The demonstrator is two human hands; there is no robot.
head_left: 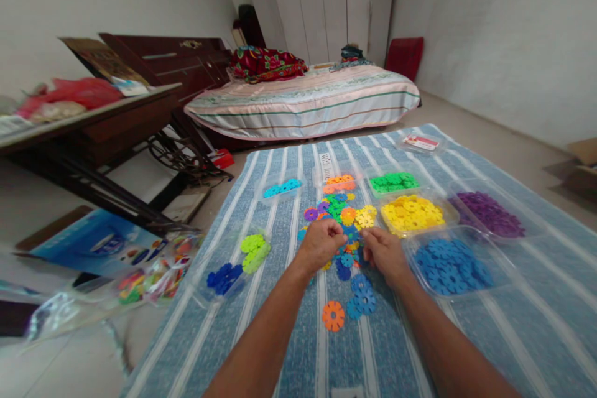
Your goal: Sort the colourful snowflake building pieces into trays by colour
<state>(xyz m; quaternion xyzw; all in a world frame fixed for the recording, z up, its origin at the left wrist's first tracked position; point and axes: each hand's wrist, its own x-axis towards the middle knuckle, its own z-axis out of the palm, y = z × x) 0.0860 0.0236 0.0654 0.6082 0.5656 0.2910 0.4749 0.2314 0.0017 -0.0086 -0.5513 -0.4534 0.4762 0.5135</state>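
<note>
My left hand (pixel 321 242) and right hand (pixel 383 252) sit close together on a heap of flat plastic snowflake discs (pixel 344 219), each a little gear-like wheel with notched petals, in orange, yellow, green, purple and blue. My left fingers are curled shut around blue discs at the heap's near edge; my right fingers are bent down onto the same cluster, but I cannot tell whether they pinch a piece or merely press on it. The heap lies in the middle of a blue woven mat (pixel 420 348) with white stripes, coarse in texture, spread on the floor. Just below my hands lie loose pieces: an orange disc (pixel 333 315) and a few blue discs (pixel 362 298) touching one another. Around the heap stand clear, thin-walled plastic trays, each sorted by colour: medium blue (pixel 450 264) just right of my right hand, yellow (pixel 411 212), purple (pixel 489 212), green (pixel 394 182), orange (pixel 339 183), light blue (pixel 282 188), and, to my left, lime with dark blue (pixel 237 261). Beyond the mat stands a bed (pixel 308 102) under a striped cover, and a dark wooden sewing table (pixel 93 130) to the left.
</note>
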